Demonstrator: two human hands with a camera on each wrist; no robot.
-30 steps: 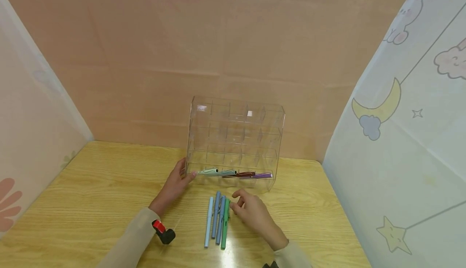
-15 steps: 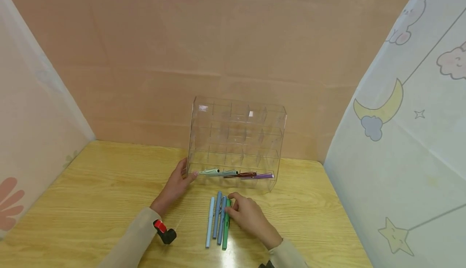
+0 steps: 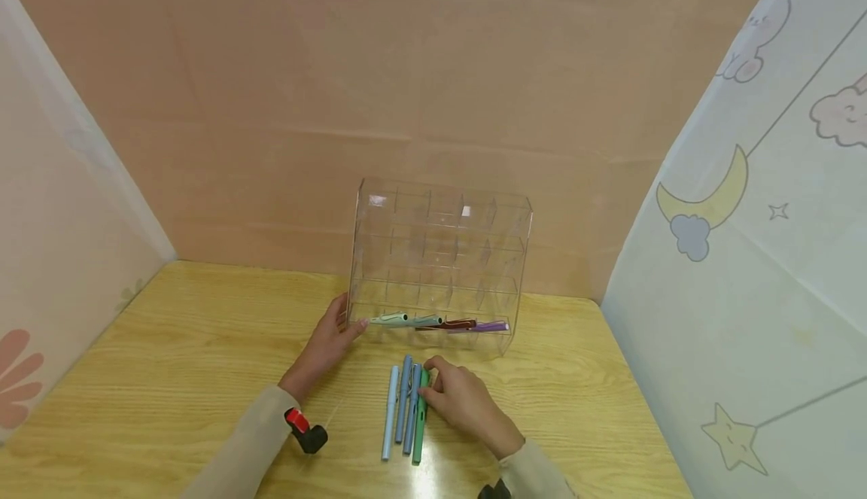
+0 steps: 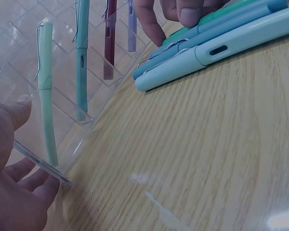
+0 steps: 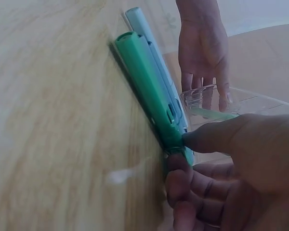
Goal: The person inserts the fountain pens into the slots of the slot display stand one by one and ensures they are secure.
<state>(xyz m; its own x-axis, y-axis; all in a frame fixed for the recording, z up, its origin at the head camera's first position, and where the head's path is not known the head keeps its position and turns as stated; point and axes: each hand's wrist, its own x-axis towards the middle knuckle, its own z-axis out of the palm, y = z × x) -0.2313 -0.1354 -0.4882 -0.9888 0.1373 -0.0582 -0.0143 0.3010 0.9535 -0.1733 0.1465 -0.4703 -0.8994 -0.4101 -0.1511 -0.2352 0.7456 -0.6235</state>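
My left hand (image 3: 330, 342) grips the left side of a clear compartment rack (image 3: 436, 286), thumb in front and fingers behind. In the rack's lowest row lie a pale green pen (image 4: 46, 72), a teal pen (image 4: 82, 62), a dark red pen (image 4: 109, 48) and a purple pen (image 4: 131, 29). On the table before it, a light blue pen (image 3: 389, 416), two darker blue pens (image 3: 403, 405) and a green pen (image 3: 419, 435) lie side by side. My right hand (image 3: 463, 403) pinches the green pen (image 5: 142, 72) near its clip end between thumb and fingers.
The wood-grain table (image 3: 223, 333) meets a peach cloth backdrop (image 3: 271, 108) behind the rack. Printed cloths hang on the left (image 3: 68, 183) and right (image 3: 779, 258). Black wrist-camera mounts (image 3: 308, 439) sit on the sleeves.
My right hand has moved left onto the green pen, its thumb and fingers closing on the pen's far end. My left hand stays on the rack.
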